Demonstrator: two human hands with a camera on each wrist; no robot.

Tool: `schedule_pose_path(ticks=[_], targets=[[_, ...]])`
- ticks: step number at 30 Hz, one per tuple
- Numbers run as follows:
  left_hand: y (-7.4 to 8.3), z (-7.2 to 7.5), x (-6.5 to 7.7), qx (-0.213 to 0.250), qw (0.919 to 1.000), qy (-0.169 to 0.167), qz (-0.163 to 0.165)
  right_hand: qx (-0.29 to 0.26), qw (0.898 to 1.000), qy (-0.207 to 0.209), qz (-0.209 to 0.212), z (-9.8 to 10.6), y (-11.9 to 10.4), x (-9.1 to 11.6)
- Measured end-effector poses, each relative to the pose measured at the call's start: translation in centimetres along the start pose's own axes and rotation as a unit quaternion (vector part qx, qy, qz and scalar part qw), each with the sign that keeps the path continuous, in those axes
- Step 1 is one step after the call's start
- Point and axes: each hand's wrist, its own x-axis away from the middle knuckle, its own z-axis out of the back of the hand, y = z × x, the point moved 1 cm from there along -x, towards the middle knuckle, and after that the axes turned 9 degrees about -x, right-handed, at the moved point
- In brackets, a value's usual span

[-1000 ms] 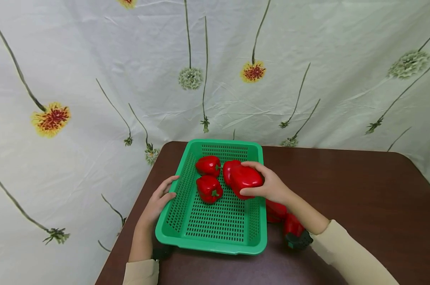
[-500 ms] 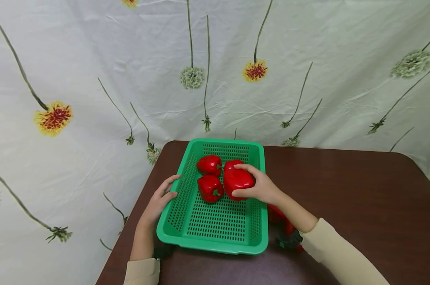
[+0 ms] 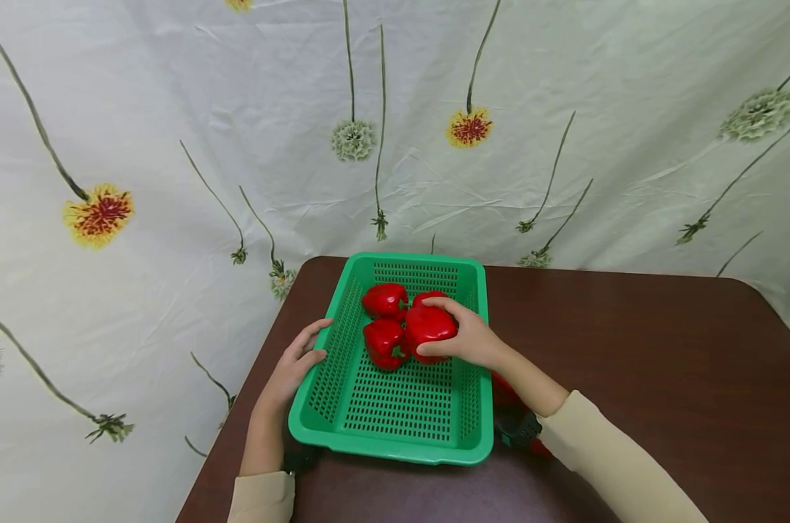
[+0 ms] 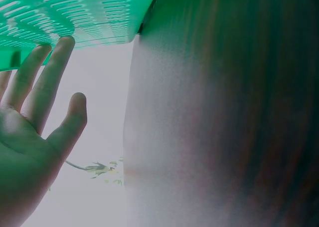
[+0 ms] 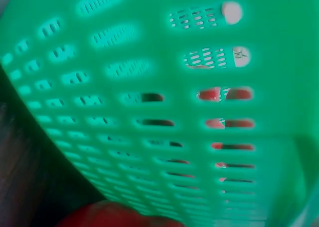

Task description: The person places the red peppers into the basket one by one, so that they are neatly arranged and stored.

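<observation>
My right hand (image 3: 469, 334) grips a glossy red bell pepper (image 3: 432, 328) inside a green slotted plastic basket (image 3: 395, 452), fingers over its far side and thumb along its near side. Behind that pepper another red one (image 3: 427, 296) is partly hidden. To their left lie two more bell peppers, one farther back (image 3: 384, 299) and one nearer (image 3: 384, 343). Fingers spread and fairly straight, my left hand (image 3: 290, 374) touches the basket's left side; the left wrist view shows its fingertips at the slotted wall (image 4: 89, 17). In the right wrist view the basket wall (image 5: 164, 132) hides the right hand.
Outside the basket's right side, more red peppers (image 3: 504, 391) lie partly hidden under the right forearm. A dark band with a camera (image 3: 522, 430) is on the right wrist. The brown table (image 3: 630, 349) meets a white flowered cloth (image 3: 565, 73) at the back.
My right hand has moved left with its bell pepper, bringing it beside the nearer left pepper and over part of the one behind. The left hand stays at the basket's side.
</observation>
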Motion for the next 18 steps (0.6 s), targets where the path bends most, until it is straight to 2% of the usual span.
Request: schedule_pose_path(ticks=[11, 18], targets=[[0.1, 0.1, 0.1, -0.004, 1.0, 0.0, 0.001, 0.074, 0.997, -0.011, -0.009, -0.5, 0.4, -1.0], [0.1, 0.0, 0.1, 0.005, 1.0, -0.001, 0.003, 0.137, 0.99, -0.013, -0.016, -1.2, 0.8, -1.3]])
